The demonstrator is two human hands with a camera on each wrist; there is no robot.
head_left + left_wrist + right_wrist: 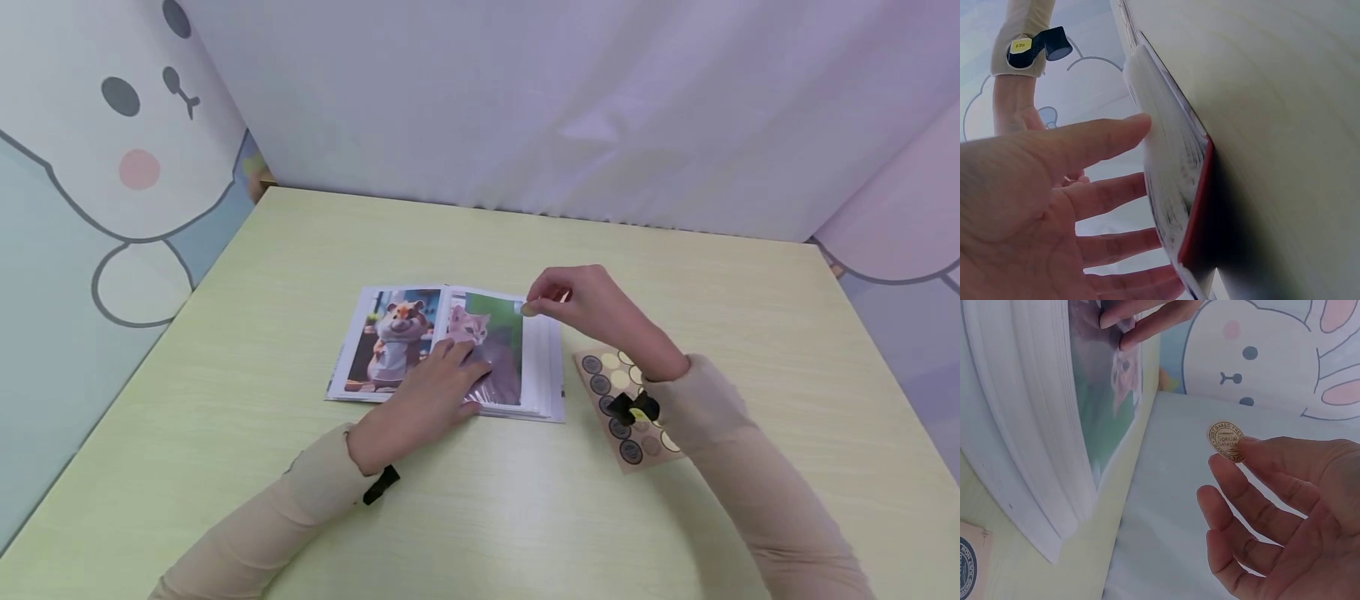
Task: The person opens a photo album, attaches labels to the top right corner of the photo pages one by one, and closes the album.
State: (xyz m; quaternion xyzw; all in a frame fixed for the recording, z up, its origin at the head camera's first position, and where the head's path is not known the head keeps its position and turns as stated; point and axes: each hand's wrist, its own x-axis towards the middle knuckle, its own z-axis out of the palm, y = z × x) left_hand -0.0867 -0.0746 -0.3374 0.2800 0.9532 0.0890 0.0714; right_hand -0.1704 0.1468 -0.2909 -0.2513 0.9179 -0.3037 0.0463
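A photo album [542, 358] lies open on the table, a hamster picture [397, 342] on its left page and a cat picture [498, 350] on its right. My left hand [427, 396] rests on the album near the centre fold, its fingers spread over the lower part of the cat picture. Above the upper right corner of the cat picture, my right hand [588, 304] pinches a small round sticker [1225, 441] between thumb and forefinger. The sticker bears printed lettering and is held off the page in the right wrist view.
A sheet of round stickers [611, 387], dark and pale, lies to the right of the album, partly beneath my right forearm. The pale wooden table [480, 508] meets a white curtain [525, 108] at its back edge. A cartoon panel [135, 208] stands at the left.
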